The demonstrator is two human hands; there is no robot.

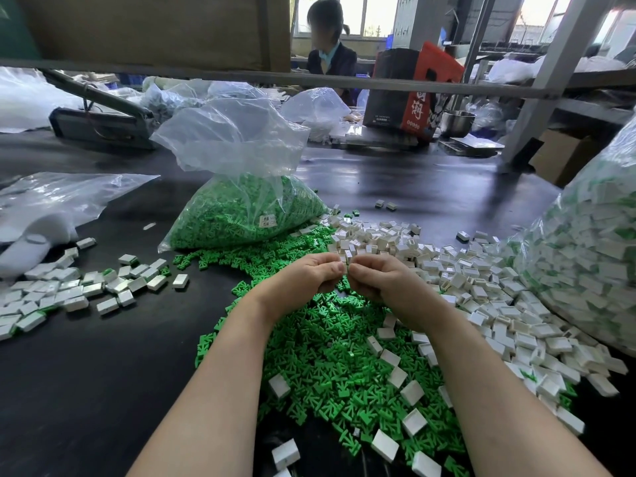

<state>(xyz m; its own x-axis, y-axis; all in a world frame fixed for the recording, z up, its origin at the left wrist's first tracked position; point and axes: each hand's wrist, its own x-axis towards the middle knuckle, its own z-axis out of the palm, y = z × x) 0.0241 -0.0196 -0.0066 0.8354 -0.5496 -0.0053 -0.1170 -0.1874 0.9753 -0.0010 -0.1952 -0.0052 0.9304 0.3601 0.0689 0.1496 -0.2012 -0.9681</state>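
Observation:
My left hand [303, 280] and my right hand [382, 284] meet fingertip to fingertip above the heap of small green plastic clips [330, 366]. Together they pinch a small white plastic case [347, 261], mostly hidden by the fingers. Whether a green clip is in the case I cannot tell. Loose white cases [481, 287] spread to the right of my hands. A group of assembled white cases with green inserts [69, 290] lies at the left.
An open clear bag of green clips [241, 208] stands behind my hands. A big bag of white cases [592, 256] bulges at the right edge. Empty plastic bags [51, 201] lie at the left. A person [330, 53] sits beyond the black table [103, 373], near a red box [409, 94].

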